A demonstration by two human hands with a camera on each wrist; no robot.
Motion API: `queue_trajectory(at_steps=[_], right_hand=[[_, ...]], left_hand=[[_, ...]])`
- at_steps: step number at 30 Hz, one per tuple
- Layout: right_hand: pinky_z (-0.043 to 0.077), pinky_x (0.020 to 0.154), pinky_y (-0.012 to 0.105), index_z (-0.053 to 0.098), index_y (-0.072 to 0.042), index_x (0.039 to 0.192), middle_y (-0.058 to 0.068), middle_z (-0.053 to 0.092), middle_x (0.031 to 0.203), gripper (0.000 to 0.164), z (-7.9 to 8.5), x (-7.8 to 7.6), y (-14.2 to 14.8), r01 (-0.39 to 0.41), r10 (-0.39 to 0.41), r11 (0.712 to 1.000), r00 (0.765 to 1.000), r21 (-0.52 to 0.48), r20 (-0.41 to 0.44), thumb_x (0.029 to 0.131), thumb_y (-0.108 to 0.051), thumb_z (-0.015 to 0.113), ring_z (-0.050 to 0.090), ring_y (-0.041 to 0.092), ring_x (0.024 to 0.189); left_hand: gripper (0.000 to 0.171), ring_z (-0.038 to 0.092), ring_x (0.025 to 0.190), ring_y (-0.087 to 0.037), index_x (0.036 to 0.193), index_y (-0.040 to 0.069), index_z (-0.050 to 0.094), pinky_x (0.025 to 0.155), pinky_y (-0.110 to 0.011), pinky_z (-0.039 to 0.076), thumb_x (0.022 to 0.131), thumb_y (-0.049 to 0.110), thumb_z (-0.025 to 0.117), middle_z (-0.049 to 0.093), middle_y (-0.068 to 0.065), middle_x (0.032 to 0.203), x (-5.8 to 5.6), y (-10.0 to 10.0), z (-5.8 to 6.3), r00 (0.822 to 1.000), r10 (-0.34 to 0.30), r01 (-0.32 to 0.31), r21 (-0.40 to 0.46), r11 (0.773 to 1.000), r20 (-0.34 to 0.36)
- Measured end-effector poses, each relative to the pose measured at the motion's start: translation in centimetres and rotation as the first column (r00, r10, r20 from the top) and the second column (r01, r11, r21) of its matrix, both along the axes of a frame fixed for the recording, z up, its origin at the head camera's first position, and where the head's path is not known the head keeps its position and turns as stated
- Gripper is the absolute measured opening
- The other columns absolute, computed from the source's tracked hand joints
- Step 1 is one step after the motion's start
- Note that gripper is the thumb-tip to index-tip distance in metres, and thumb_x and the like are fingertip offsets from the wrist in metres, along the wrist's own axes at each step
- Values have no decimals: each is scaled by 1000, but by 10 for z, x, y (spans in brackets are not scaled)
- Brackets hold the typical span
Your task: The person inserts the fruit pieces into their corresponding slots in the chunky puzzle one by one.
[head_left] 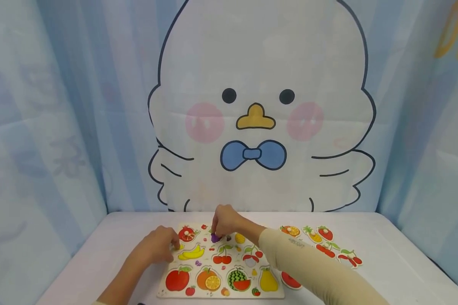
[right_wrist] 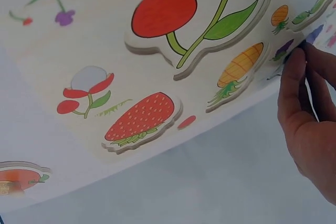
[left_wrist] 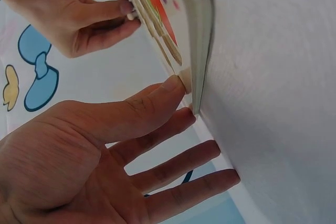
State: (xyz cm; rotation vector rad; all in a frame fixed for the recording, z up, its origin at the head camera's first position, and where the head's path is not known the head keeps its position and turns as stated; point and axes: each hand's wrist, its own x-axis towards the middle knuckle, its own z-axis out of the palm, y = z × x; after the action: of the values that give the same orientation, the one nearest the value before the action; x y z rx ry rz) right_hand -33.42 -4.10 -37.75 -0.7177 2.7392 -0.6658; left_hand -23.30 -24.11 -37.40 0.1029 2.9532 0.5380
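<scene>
A fruit puzzle board (head_left: 221, 295) lies flat on the white table. Over its far part, my right hand (head_left: 226, 221) pinches a small purple puzzle piece (head_left: 215, 238), seemingly grapes; fingers hide much of it. In the right wrist view, thumb and fingertips of the right hand (right_wrist: 310, 114) meet close to the board's surface. My left hand (head_left: 160, 245) is at the board's left edge. The left wrist view shows its thumb (left_wrist: 152, 108) touching the board's edge, the other fingers nearly straight and spread beside it.
Right of the board lie several loose fruit pieces, among them an orange (head_left: 290, 230), a pineapple (head_left: 313, 234) and a strawberry (head_left: 325, 233). A red round piece (head_left: 291, 280) is partly under the right sleeve (head_left: 309, 267). A curtain (head_left: 259, 186) with a cartoon bird hangs behind the table.
</scene>
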Motion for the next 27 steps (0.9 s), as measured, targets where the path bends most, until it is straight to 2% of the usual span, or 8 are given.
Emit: queue_trajectory(at_steps=[10,18,27], right_hand=[[52,57,22,74,-14,74,-4,63,69,10,-5,-1,2,7,-7,1000,1000,6,-18,78,-5,77,60,13,62],[51,51,22,73,-13,76,-4,61,70,9,-9,2,2,3,-4,999,999,-34,-34,80,-5,75,60,14,59],[50,54,20,75,-13,84,-5,62,74,7,-9,5,8,-61,61,998,995,5,-73,81,-7,75,58,11,61]], left_hand=[[23,51,85,-20,88,14,72,83,-44,52,70,4,82,63,0,90,1,2,0,1000,2,-1,-11,1000,9],[24,51,84,-20,88,14,72,82,-43,52,70,4,82,64,0,90,2,1,1,1000,4,-4,-24,1000,1],[23,52,83,-20,87,14,72,83,-44,52,70,2,82,65,0,92,1,1,-1,1000,-11,11,-4,1000,-2]])
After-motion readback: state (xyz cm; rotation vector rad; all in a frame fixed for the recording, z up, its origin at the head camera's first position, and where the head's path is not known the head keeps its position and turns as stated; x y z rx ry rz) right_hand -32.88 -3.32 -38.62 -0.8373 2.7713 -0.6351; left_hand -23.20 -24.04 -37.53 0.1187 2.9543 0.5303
